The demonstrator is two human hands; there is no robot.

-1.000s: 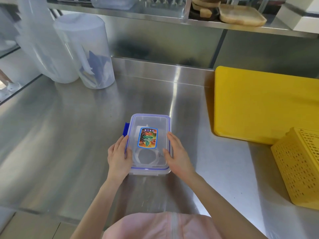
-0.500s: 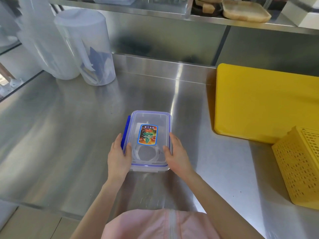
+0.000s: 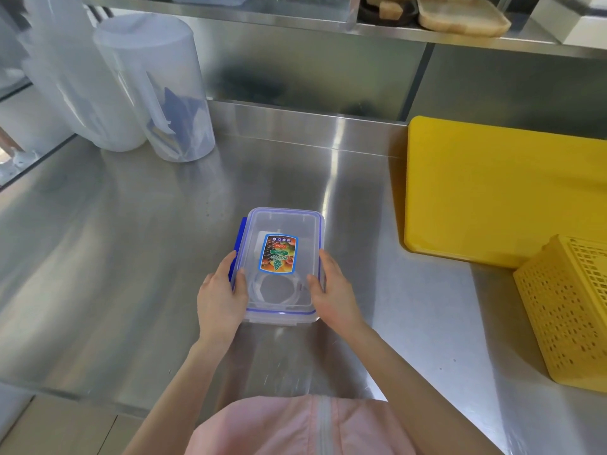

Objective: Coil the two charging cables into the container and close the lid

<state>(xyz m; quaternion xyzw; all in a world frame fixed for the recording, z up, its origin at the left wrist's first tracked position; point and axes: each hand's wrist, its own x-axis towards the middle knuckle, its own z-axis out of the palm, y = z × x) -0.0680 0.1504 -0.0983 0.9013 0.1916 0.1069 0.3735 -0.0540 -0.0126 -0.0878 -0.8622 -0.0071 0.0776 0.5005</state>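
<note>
A clear plastic container (image 3: 283, 221) with a blue-trimmed lid and a colourful label (image 3: 279, 253) rests on the steel counter. The lid sits on top of it. White coiled cable (image 3: 281, 292) shows through the lid in the near half. My left hand (image 3: 220, 298) grips the container's left side, thumb on the lid, fingers over the blue side latch (image 3: 238, 239). On the right side my right hand (image 3: 331, 290) holds the container the same way, thumb on the lid.
A yellow cutting board (image 3: 499, 192) lies to the right, with a yellow perforated basket (image 3: 571, 310) nearer. Two translucent plastic jugs (image 3: 157, 87) stand at the back left. A shelf above holds wooden trays (image 3: 463, 11). The counter's front edge (image 3: 82, 397) runs close to my body.
The hands and container hold the same pose. The view has shifted slightly, so the container sits a little higher in the frame.
</note>
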